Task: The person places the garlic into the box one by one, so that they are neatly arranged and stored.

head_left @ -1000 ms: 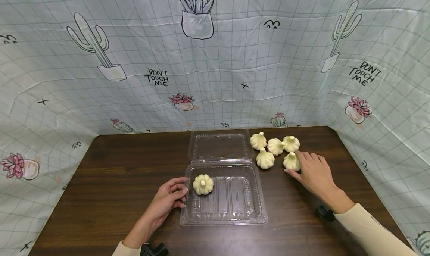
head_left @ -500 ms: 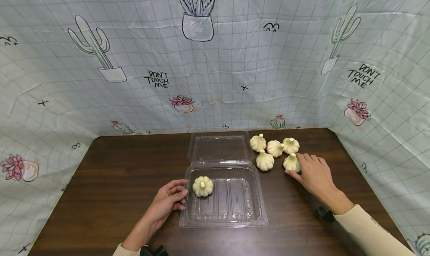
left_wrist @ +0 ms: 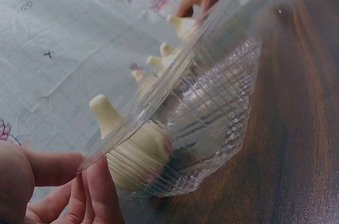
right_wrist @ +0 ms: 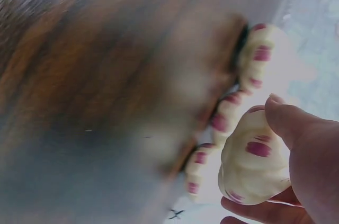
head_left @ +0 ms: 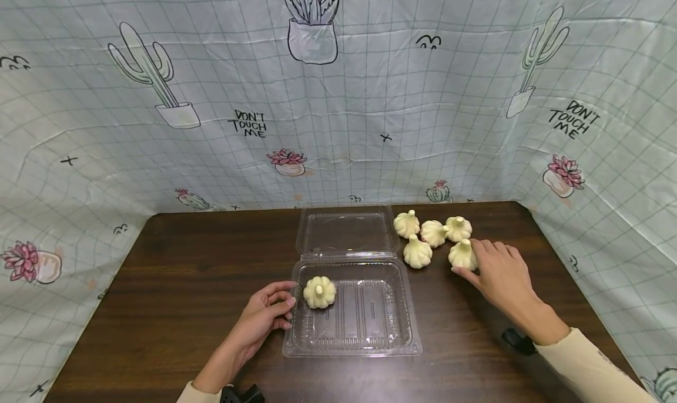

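Observation:
My left hand pinches the left rim of a clear plastic clamshell container, thumb on top and fingers beneath in the left wrist view. One cream garlic bulb stands stem-up in the container's left side. At the right, my right hand grips another garlic bulb between thumb and fingers. Seen from the right wrist, this held bulb shows purple patches on its side. Close behind it sit several more garlic bulbs on the table.
The container's lid lies folded back behind its base. A dark wooden table carries everything. Pale fabric printed with cacti hangs behind the table and along both sides.
My right hand has shifted slightly to the right, and the garlic bulb in its grip has moved with it. The left hand stays at the container's rim.

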Tool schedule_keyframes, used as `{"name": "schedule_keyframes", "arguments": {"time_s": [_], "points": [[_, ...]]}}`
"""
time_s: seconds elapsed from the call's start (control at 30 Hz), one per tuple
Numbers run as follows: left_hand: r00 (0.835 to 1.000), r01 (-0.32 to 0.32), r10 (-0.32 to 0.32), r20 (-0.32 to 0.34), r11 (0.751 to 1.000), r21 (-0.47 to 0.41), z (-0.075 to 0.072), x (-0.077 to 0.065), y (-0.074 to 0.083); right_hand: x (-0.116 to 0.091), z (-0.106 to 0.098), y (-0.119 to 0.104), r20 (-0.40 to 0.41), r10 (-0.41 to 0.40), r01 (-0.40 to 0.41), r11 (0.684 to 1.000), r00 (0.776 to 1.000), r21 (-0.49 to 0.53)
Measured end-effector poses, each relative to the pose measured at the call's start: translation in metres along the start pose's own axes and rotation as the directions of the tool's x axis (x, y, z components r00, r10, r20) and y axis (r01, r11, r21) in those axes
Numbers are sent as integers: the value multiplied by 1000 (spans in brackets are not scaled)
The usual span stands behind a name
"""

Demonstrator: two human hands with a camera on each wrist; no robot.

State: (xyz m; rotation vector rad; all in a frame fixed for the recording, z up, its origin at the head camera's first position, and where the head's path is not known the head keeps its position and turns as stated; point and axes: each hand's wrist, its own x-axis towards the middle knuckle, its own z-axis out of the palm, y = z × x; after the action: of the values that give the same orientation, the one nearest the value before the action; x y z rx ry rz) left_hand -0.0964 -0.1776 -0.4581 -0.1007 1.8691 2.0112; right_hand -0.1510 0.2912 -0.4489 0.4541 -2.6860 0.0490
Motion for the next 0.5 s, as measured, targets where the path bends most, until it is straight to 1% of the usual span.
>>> {"name": "schedule_keyframes", "arguments": {"time_s": [0.23,0.5], "points": [[1000,-1,1,-4,1000,-1,1,0,1,2,-16,-11,-55,-39,41,998,998,40],[1000,-5,5,-1,1000,2,0,0,1,9,-33,-36,-97,-109,117,990,989,83]]}}
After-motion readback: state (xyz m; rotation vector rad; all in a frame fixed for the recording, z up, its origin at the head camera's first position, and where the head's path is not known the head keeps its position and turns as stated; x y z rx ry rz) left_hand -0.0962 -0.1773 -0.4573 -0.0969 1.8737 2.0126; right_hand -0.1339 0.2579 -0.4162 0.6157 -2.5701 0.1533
